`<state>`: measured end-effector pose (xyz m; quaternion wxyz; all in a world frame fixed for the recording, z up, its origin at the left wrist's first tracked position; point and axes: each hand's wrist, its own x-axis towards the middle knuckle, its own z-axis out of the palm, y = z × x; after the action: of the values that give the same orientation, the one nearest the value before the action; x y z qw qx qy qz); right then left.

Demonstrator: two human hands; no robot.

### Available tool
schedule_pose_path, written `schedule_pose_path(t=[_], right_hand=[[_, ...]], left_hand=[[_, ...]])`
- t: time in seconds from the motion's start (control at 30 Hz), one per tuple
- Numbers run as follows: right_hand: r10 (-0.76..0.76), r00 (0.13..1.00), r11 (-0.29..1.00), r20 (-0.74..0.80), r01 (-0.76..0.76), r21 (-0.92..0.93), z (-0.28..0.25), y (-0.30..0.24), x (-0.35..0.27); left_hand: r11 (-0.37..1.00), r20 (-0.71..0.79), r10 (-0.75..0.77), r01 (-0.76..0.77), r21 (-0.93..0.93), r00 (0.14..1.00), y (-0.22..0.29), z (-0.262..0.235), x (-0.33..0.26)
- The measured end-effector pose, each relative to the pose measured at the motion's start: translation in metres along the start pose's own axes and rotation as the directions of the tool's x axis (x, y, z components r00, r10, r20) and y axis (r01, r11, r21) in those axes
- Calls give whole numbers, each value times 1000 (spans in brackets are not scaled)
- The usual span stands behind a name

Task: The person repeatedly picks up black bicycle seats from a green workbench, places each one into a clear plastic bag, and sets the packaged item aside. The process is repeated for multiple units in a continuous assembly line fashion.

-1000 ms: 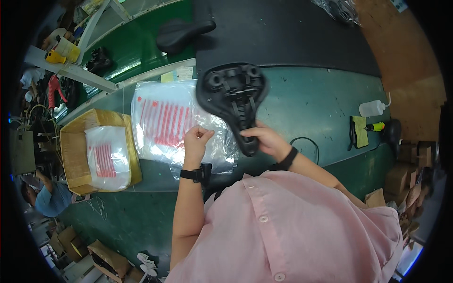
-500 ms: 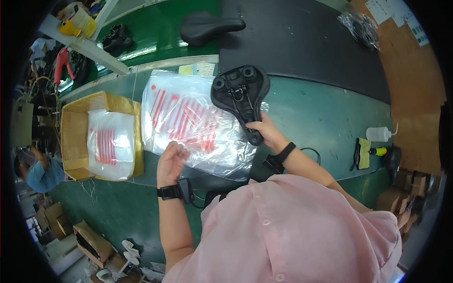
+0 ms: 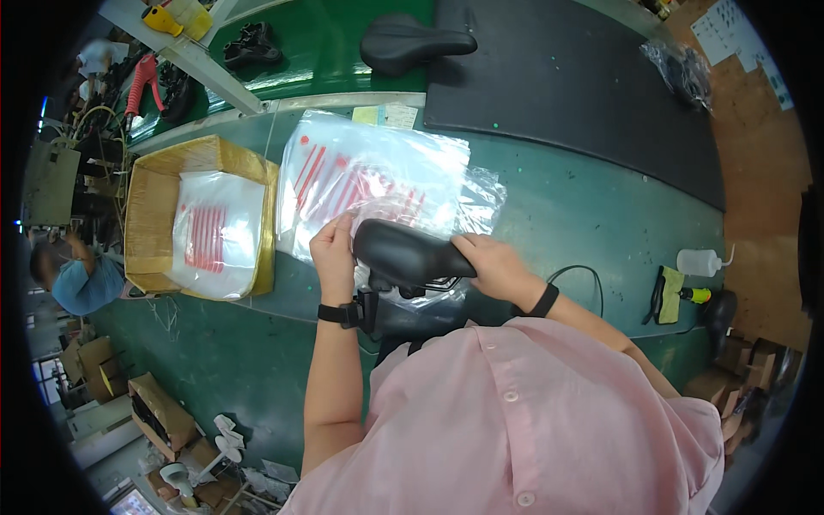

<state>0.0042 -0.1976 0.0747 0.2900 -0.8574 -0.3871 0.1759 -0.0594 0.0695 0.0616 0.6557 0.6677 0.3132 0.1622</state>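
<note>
My right hand (image 3: 502, 268) grips the narrow end of the black saddle (image 3: 399, 251) over the clear plastic bags (image 3: 378, 159); I should hold it steady beside my left hand (image 3: 333, 251), whose fingertips meet the film, pinching or not I cannot tell.

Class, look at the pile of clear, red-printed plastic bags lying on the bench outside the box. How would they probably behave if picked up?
The plastic bags would probably flop, since the film is crumpled at the pile's right side. Each is likely light, as it looks thin and see-through. Their glossy glare suggests slick surfaces, so they may slide over one another.
</note>
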Motion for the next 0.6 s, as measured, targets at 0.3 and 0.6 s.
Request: schedule_pose_path(t=[0.3, 0.6], right_hand=[[343, 911, 205, 229, -310, 928, 15, -1, 3], [423, 889, 405, -174, -14, 914, -55, 129, -25]], left_hand=[[423, 899, 293, -887, 183, 325, 68, 51, -104], [781, 898, 311, -622, -54, 312, 67, 110, -96]])
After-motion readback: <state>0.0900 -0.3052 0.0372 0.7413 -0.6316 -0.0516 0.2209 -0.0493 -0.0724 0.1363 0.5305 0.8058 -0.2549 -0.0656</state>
